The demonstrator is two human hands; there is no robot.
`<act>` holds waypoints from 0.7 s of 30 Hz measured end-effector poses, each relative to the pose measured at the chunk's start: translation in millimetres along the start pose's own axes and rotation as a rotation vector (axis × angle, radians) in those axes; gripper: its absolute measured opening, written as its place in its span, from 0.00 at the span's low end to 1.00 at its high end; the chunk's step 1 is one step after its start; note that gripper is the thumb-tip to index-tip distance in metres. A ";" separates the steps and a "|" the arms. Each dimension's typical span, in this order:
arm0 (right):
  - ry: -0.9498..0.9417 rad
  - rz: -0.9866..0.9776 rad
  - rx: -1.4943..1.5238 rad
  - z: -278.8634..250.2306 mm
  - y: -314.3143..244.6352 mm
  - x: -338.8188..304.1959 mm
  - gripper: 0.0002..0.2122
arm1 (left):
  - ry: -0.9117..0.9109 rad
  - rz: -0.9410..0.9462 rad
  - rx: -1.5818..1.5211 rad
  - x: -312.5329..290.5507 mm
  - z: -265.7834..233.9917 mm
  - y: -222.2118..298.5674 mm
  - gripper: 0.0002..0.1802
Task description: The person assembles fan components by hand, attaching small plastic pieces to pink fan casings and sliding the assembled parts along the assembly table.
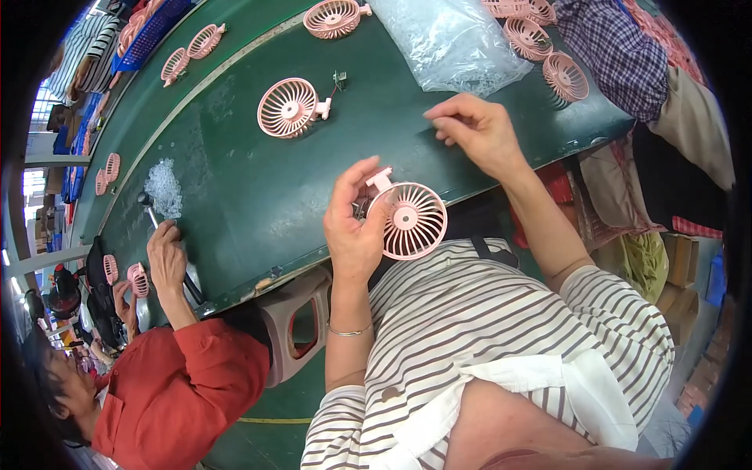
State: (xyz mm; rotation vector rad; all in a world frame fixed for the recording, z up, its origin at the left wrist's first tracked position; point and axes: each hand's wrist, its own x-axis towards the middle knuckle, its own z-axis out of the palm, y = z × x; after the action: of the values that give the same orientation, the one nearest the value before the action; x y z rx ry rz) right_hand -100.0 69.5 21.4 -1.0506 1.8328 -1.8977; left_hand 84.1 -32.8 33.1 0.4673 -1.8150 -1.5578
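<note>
Striped shirt (pixel 509 337) of the wearer lies nearest the camera, filling the lower centre and lower right of the frame. Left hand (pixel 356 239), at the centre, grips a pink fan (pixel 405 218) by its left side, thumb on the rim and fingers bent about the neck, pinching it. Said fan is at the centre of the frame, slatted face toward the camera, neck toward the top, near the lower edge of the green table (pixel 227 188). Bracelet (pixel 350 332) noted on the left wrist. Right hand (pixel 482 137), right of upper centre, is apart from the fan; thumb and forefinger tips are close together, the others curled. Whether anything thin is pinched there cannot be told. Second fan (pixel 291 109) lies at upper left of centre, wired to a small board (pixel 339 79). Clear bag (pixel 454 47) lies at top centre, more fans (pixel 565 77) to its right. At lower left, a co-worker in a red shirt (pixel 219 368) has one hand (pixel 166 258) at a tool (pixel 146 200), beside clear bits (pixel 164 189).
</note>
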 end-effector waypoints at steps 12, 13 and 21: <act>-0.205 0.273 0.375 32.8 -10.7 -17.2 0.07 | 0.078 0.201 0.275 -8.2 6.7 4.8 0.16; -0.210 0.282 0.387 32.6 -13.7 -17.0 0.07 | 0.079 0.200 0.274 -8.8 6.5 3.9 0.16; -0.250 0.309 0.414 30.4 -25.4 -21.2 0.07 | 0.075 0.219 0.370 -8.5 6.1 -0.5 0.16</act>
State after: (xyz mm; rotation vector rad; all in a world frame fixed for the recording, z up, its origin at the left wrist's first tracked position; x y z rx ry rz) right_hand -58.0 64.9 37.0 -0.7708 1.3021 -1.7619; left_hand 85.6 -22.9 30.1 0.4704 -2.0271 -1.0476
